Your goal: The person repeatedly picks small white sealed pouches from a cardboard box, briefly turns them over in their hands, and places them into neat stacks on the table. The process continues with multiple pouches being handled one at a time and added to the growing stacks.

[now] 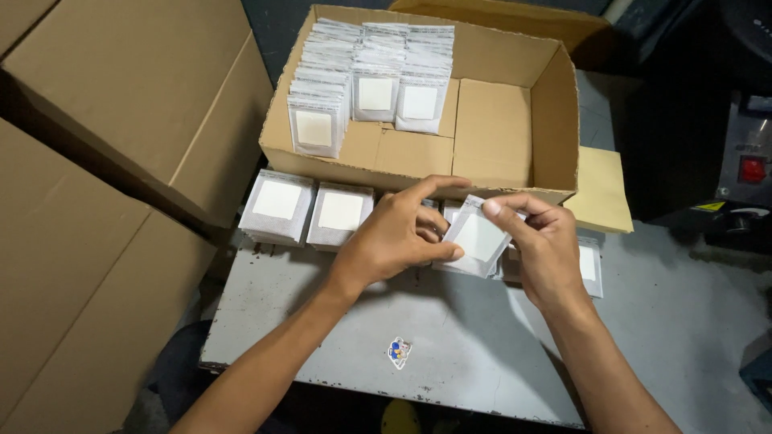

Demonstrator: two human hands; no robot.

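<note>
Nearest the camera, two bare forearms reach over a grey worktop (450, 354) whose paint is chipped along the front edge; a small coloured sticker (398, 351) lies on it between the arms. Both hands are clamped on one small packet (478, 238), grey with a white square panel, held tilted just above the worktop. Left hand (394, 237) pinches the packet's lower left edge with the thumb, fingers curled behind; right hand (543, 241) grips its upper right corner between thumb and forefinger. Under and beside the hands, low stacks of like packets (277, 205) lie in a row along the worktop's far edge, partly hidden by the hands. Just beyond the row stands an open cardboard box (490, 133), with three standing rows of filed packets (374, 72) in its left part and bare cardboard floor on its right. Large flat cardboard sheets (104, 161) lean at the left. Dark machine (744, 161) with a red switch stands at the right.
</note>
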